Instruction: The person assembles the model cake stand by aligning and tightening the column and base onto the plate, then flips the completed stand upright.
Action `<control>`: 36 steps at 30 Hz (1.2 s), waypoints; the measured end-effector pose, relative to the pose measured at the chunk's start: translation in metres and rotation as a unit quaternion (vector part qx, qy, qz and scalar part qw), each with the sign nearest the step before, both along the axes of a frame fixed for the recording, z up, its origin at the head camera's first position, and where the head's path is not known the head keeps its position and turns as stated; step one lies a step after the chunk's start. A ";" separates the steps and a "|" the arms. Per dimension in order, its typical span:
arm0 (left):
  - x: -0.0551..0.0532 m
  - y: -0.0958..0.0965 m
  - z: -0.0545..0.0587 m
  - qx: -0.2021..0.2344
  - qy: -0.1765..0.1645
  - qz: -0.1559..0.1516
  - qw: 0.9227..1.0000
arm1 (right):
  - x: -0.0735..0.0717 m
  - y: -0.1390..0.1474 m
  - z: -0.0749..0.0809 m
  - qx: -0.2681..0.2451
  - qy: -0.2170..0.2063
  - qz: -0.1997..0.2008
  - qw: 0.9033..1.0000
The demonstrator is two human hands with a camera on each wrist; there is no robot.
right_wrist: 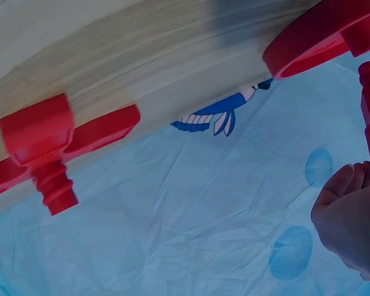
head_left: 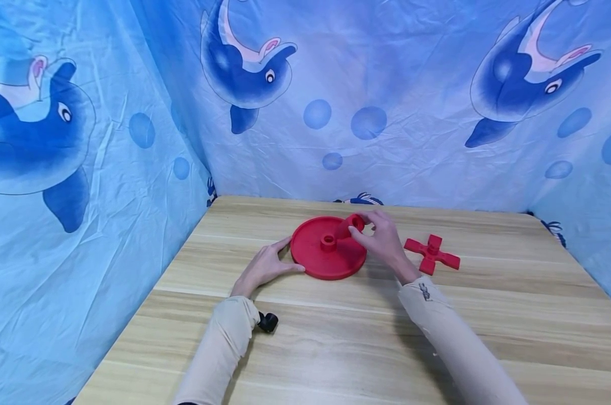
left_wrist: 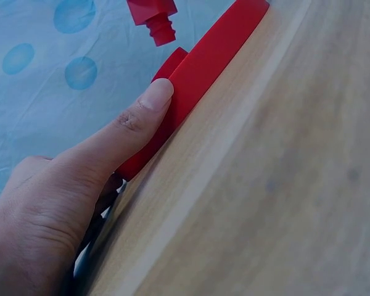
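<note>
Blue printed cloth (head_left: 335,163) is enclosing the scene on its left, far and right sides, with three cartoon dolphins (head_left: 257,73) showing on it, one on the left side and two on the far side. One wood-grain table (head_left: 315,349) is filling the space between. Two hands in two pale sleeves (head_left: 229,323) are working at three red plastic-looking pieces.

Leftmost, one small black device (head_left: 268,322) is sitting beside the left cuff. Just beyond it, the left hand (head_left: 265,269) is bracing rather than clenching: its straight thumb is pressing the near-left rim of one red round tray (head_left: 315,261), and its fingers are touching the rim farther along on the left. That tray is lying flat on the far half of the table, near its middle, showing a low wall, a smooth floor and one short central socket (head_left: 328,243) with a round hole.

Right of the socket, one red post (head_left: 344,229) is hanging tilted over the tray, its hollow upper end facing near, its one ribbed stud (left_wrist: 163,32) pointing down, apart from the socket. The right hand (head_left: 384,239) is grasping this post between thumb and fingers.

Farthest right, one red four-armed cross (head_left: 431,256) is lying on the table, one ribbed peg (right_wrist: 53,190) rising from its hub.
</note>
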State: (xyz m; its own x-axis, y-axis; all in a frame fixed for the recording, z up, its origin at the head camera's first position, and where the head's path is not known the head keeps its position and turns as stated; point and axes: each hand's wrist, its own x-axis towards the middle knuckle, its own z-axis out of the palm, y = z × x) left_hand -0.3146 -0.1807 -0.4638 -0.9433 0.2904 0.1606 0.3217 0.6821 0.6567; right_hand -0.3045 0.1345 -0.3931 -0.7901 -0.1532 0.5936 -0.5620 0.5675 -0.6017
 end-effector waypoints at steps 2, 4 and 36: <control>0.000 0.000 0.000 0.000 0.001 -0.001 1.000 | -0.001 -0.003 0.000 -0.003 -0.010 0.002 1.000; 0.000 0.000 0.001 0.000 0.002 -0.001 1.000 | -0.002 -0.006 0.000 -0.006 -0.020 0.003 1.000; -0.002 -0.001 -0.001 -0.008 -0.010 0.005 1.000 | -0.017 -0.041 -0.005 -0.004 -0.084 0.005 0.996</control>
State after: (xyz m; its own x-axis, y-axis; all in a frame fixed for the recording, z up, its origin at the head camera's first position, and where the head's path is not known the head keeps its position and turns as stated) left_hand -0.3161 -0.1819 -0.4652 -0.9491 0.2833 0.1378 0.3023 0.6954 0.6520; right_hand -0.3214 0.0930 -0.3982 -0.8768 -0.1570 0.4544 -0.4586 0.5568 -0.6925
